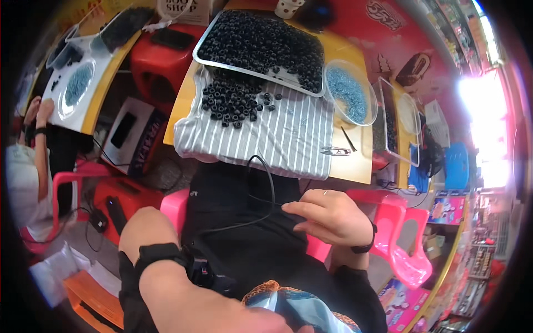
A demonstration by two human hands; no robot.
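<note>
My right hand (332,216) is above my lap, index finger and thumb closed on a thin black cable (272,186). The cable loops over my dark trousers, up toward the table edge and back to my left. At the lower edge my left hand (261,322) is close to my body, beside a blue and orange patterned cloth (316,302); its fingers are mostly cut off from view. A small black device (205,272) lies against my waist by the left forearm. In front, loose black ring-shaped beads (230,102) are heaped on a grey striped cloth (294,139).
A clear tray (258,74) of black beads stands on the table, with a clear bowl (373,108) of small blue beads alongside. Thread snips (336,151) and a slim dark tool (348,139) lie at right. Pink chairs (397,244) and a seated person (33,183) flank me.
</note>
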